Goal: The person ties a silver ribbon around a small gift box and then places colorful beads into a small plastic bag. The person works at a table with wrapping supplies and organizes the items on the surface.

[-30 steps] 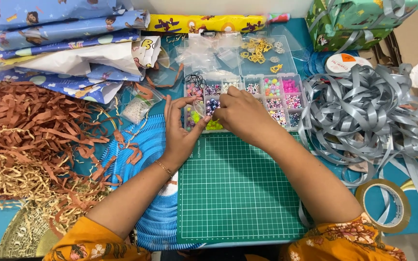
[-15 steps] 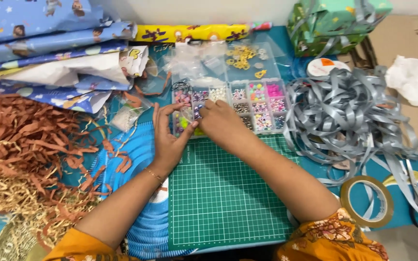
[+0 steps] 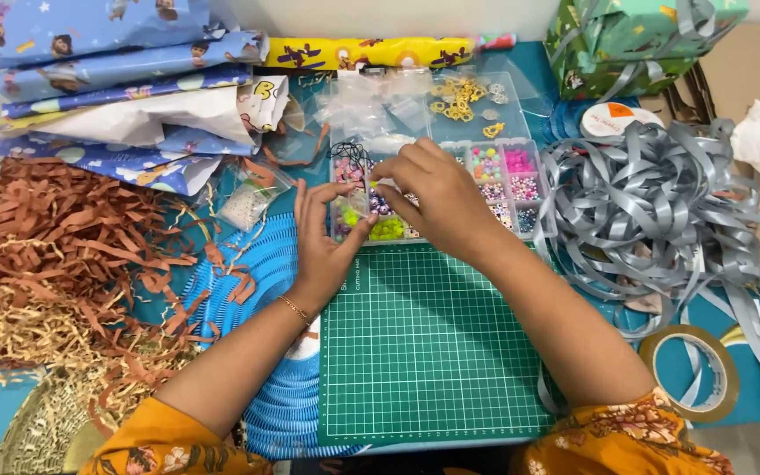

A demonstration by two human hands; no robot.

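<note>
the cutting mat (image 3: 433, 352) is dark green with a white grid. the bead box (image 3: 503, 189) holds pink, yellow, lime and mixed-colour beads. the ribbon pile (image 3: 661, 220) is silver grey. the shredded paper (image 3: 37, 255) is rust brown and tan. the wrapping paper (image 3: 116, 79) is blue with cartoon figures.

Both hands, left hand (image 3: 325, 237) and right hand (image 3: 433, 198), over compartmented bead box (image 3: 507, 189) beside green cutting mat (image 3: 428, 352).

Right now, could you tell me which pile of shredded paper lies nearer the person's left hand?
The brown pile; the pale straw-coloured one lies lower, farther from the left hand.
</note>
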